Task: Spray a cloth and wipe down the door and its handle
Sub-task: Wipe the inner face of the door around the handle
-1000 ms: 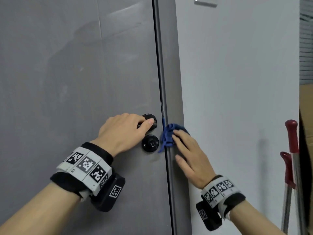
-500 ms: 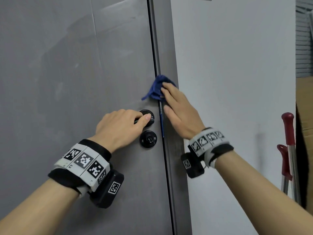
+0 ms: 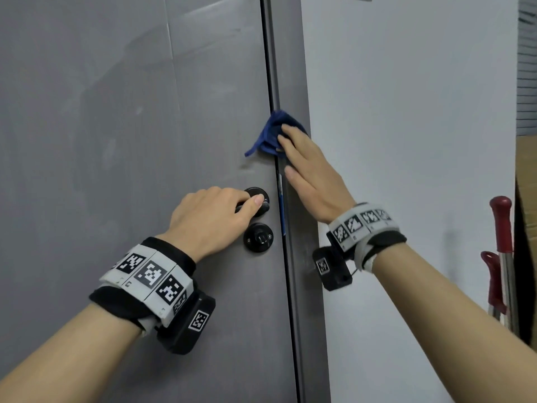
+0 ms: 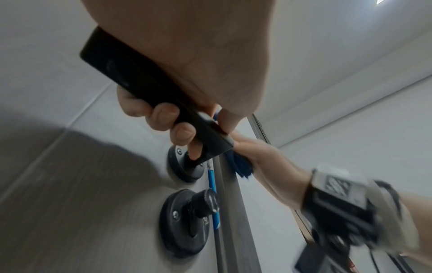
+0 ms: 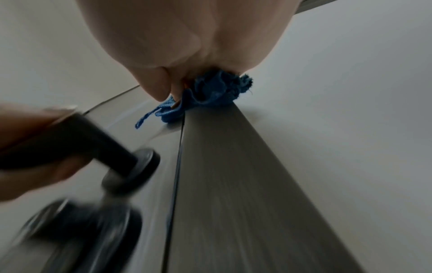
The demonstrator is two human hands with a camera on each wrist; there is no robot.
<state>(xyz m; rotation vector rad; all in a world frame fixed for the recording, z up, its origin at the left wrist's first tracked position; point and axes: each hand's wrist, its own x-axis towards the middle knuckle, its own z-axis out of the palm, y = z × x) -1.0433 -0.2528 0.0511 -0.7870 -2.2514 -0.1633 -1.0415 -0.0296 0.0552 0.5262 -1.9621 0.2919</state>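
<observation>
The grey door (image 3: 130, 141) fills the left of the head view, shut against its grey frame (image 3: 290, 68). My left hand (image 3: 215, 216) grips the black lever handle (image 4: 140, 83), fingers (image 4: 182, 133) curled under it beside the round rosette (image 3: 257, 196). Below it sits a black thumb-turn lock (image 3: 258, 237). A bunched blue cloth (image 3: 270, 135) lies on the seam between door and frame, above the handle. My right hand (image 3: 308, 173) presses it there with straight fingers, thumb stretched out below. The cloth (image 5: 210, 94) shows bunched under the fingertips in the right wrist view.
A white wall (image 3: 406, 141) runs to the right of the frame. Red-handled metal poles (image 3: 499, 257) lean at the far right edge, with a cardboard box (image 3: 527, 170) behind them. A blue strip (image 4: 212, 186) runs down the door's edge by the lock.
My right hand has slid the cloth up the door seam, from lock height to well above the handle. The left hand has stayed on the lever.
</observation>
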